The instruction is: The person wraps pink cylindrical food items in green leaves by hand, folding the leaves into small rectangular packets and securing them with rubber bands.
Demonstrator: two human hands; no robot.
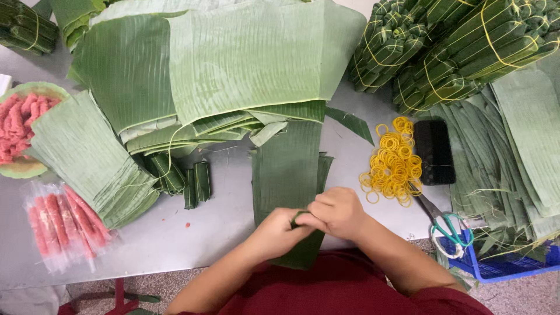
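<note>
My left hand (279, 232) and my right hand (336, 211) meet at the table's front edge, both closed on a small folded banana-leaf parcel (300, 219) between them. Only a bit of the parcel shows between the fingers. Under the hands lies a long dark green leaf strip (287, 169) that runs from the front edge toward the big stack of banana leaves (233, 64). What the parcel holds is hidden.
Yellow rubber bands (393, 163) lie to the right, beside a black phone (433, 151) and green-handled scissors (450, 227). Tied leaf bundles (449, 46) are piled at back right. At left are cut leaf sheets (87, 157), wrapped parcels (184, 178), a bowl of pink meat (20, 125) and bagged pink sticks (61, 224).
</note>
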